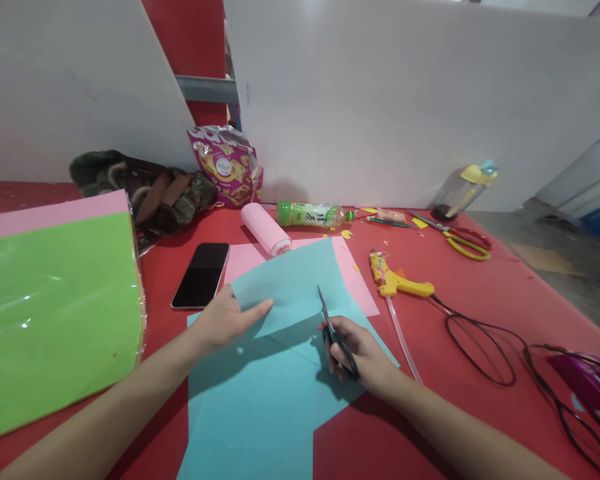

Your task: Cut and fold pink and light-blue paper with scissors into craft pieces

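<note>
My left hand (230, 317) pinches the left edge of a light blue paper sheet (295, 280), thumb on top and fingers underneath. That sheet is lifted and tilted above a second piece of blue paper (260, 407), which lies on the red table. In my right hand (355, 353) is a pair of scissors (333, 327) with black handles. The blades point up and away, over the right part of the lifted sheet. Whether they touch the paper I cannot tell. A pink sheet (363, 293) lies partly hidden beneath the blue paper.
Left are a black phone (201, 275) and a green sheet pack (55, 320). Behind lie a pink roll (266, 229), a green bottle (313, 215) and a snack bag (227, 163). Right are a yellow glue gun (400, 283) with a cord, more scissors (463, 243) and a drinking bottle (465, 190).
</note>
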Motion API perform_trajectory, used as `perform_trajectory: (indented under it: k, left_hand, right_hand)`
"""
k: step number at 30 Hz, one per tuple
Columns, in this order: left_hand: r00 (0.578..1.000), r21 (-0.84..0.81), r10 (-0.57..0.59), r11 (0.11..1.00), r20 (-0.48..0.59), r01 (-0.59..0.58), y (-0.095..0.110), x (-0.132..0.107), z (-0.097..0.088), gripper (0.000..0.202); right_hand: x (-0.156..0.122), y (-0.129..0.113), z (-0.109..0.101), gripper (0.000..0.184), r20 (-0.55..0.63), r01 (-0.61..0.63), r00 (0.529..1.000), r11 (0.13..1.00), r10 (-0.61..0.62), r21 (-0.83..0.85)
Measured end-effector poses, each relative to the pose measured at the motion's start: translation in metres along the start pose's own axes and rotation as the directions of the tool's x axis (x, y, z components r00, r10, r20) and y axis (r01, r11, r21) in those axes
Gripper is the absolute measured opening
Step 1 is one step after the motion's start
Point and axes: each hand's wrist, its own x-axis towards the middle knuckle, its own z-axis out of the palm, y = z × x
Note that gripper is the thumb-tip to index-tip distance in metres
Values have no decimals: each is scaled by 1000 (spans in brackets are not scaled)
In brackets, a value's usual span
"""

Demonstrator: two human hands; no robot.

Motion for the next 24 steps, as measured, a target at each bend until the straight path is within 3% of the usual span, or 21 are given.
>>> perform_trajectory:
  k: [10, 16, 19, 21, 24]
  left_hand:
    - [1000, -46, -16, 999, -19, 15, 5, -1, 1, 35]
    - [994, -193, -102, 977, -44, 91, -2, -2, 5, 40]
    - [974, -420, -221, 889, -45, 182, 1, -2, 8, 38]
    - [959, -588, -280, 770, 37, 248, 4, -2, 11, 39]
    - [960, -751, -241, 606, 142, 263, 6, -3, 15, 41]
  right_hand:
    - [0, -3, 1, 45, -14, -9, 1000, 1000, 9, -7]
    - [-1, -4, 1, 41, -23, -29, 999, 1000, 29, -12]
    - [-1, -3, 2, 42, -25, -35, 999, 999, 35, -15]
    - [-1, -3, 3, 44, -32, -32, 999, 999, 32, -7]
    - [-1, -3, 4, 50, -62, -14, 998, 999, 16, 28]
